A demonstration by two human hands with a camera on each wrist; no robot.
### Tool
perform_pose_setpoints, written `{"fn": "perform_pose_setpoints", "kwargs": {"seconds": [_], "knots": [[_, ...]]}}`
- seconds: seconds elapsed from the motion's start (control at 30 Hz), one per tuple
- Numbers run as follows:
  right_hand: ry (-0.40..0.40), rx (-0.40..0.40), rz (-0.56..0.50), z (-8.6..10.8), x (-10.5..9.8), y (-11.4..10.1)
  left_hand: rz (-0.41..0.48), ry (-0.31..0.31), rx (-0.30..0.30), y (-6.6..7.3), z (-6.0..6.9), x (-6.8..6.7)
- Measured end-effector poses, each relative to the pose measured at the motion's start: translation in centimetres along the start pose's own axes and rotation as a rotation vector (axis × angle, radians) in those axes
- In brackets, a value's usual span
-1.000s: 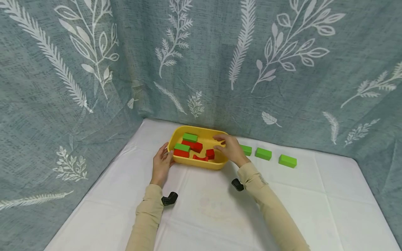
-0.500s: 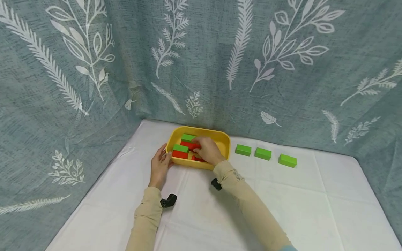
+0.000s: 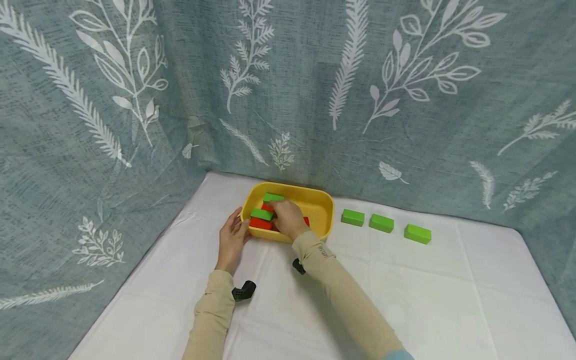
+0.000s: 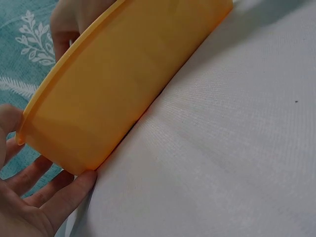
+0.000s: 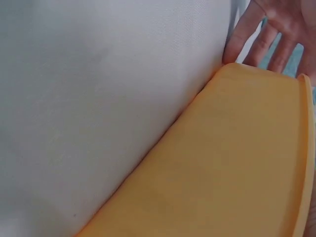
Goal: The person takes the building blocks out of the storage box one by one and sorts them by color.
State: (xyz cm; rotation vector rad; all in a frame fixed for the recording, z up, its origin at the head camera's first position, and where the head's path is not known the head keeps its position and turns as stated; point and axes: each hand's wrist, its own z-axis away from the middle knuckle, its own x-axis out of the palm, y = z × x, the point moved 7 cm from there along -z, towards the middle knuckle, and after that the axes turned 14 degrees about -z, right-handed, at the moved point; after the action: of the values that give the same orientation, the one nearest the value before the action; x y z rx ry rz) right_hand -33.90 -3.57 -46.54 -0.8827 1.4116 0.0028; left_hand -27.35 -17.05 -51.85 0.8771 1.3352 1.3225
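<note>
Left hand (image 3: 231,244), fingers spread, braces the yellow tray (image 3: 315,197) at its nine-o'clock end on white cloth (image 3: 405,295); the right hand (image 3: 289,219) reaches inside from five o'clock, any grip hidden. Light fingertip work should best spare the green block (image 3: 262,215) above the red block (image 3: 261,224) near nine.

The left hand (image 3: 231,243) is resting with fingers (image 4: 30,176) spread, while the right hand (image 3: 290,218) is pointing its partly hidden fingers leftward.
</note>
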Motion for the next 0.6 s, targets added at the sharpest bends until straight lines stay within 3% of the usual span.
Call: {"fn": "perform_pose_setpoints", "kwargs": {"seconds": [0.23,0.6], "knots": [[0.023,0.007,0.003,-0.17,0.32,0.25,-0.005,0.001,0.015,-0.04,0.12,0.32],[0.055,0.051,-0.255,0.57,-0.48,0.67,-0.033,0.002,0.033,-0.11,0.33,0.01]]}}
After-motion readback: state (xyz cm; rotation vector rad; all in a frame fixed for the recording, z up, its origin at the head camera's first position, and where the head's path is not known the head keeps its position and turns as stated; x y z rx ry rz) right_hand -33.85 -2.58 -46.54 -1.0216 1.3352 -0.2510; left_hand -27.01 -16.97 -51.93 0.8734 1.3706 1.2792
